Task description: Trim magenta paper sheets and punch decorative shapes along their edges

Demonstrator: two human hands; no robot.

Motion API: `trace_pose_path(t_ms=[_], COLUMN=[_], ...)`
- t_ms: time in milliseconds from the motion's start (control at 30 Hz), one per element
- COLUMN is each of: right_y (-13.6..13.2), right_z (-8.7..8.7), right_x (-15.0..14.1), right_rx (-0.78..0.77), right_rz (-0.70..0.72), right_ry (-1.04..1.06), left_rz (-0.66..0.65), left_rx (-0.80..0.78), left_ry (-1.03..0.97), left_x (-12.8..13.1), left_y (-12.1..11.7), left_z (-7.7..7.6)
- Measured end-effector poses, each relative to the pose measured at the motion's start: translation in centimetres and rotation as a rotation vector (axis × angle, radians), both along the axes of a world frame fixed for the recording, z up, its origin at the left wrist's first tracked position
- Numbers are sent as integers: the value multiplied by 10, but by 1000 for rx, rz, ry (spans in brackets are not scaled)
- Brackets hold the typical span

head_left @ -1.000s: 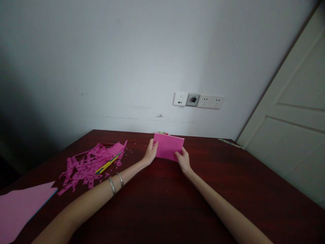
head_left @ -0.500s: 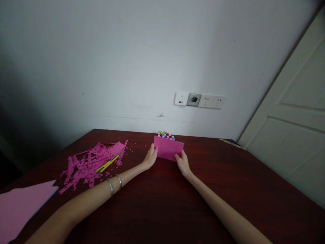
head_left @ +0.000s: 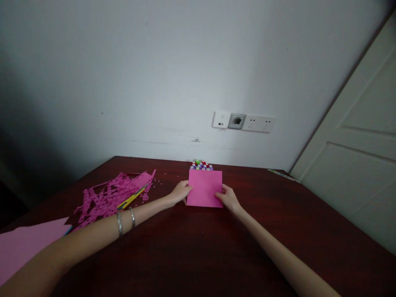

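Note:
A pink sheet of paper, roughly square, is held up between my two hands, tilted so its face is towards me. My left hand pinches its left edge, thumb on the near face and fingers behind. At the right edge my right hand grips it the same way, with most of its fingers hidden behind the paper. Just beyond the sheet's top edge stands a cluster of small round-topped items in green, red, purple and white; the sheet hides their lower parts.
On the left of the dark red table lies a heap of pink paper scraps with a yellow cutter-like tool on it. Larger pink sheets lie at the near left. A thin flat strip rests near the back right edge.
The pink paper has tilted back and lowered towards me, so more of its face shows. Both hands moved with it, and more of the coloured items shows behind.

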State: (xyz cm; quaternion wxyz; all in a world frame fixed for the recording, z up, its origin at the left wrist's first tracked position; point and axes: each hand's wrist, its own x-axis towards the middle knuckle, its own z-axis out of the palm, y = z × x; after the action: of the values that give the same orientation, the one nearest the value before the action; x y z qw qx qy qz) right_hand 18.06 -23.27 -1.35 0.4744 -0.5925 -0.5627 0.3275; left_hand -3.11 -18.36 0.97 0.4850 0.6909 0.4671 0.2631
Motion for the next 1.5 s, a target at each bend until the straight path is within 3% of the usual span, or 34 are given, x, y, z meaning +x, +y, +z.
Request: trace_pose_path(t_ms=[100, 233, 567, 667, 800, 900, 1033, 1267, 1500], right_y=[-4, -9, -22, -22, -22, -25, -25, 7, 34], right_z=[-3, 1, 18, 20, 21, 21, 25, 40, 42], right_x=[-2, -11, -18, -15, -10, -7, -3, 0, -10], right_rx=[-82, -128, -153, -186, -218, -225, -190, -64, -51], right_rz=[17, 10, 51, 56, 57, 55, 21, 225, 420], right_ry=[-83, -204, -566, -625, -646, -684, -768, -792, -845], left_rz=[-99, -173, -281, -236, -169, -275, -385, -369, -321], left_rx=[-186, -228, 86, 200, 491, 633, 643, 635, 543], left_ry=[124, 261, 568, 652, 788, 805, 809, 810, 725], left_x=[-10, -16, -9, -6, -5, -5, -3, 1, 1], left_y=[1, 1, -9, -12, -13, -11, -6, -4, 6], left_z=[-2, 0, 17, 17, 13, 9, 6, 10, 9])
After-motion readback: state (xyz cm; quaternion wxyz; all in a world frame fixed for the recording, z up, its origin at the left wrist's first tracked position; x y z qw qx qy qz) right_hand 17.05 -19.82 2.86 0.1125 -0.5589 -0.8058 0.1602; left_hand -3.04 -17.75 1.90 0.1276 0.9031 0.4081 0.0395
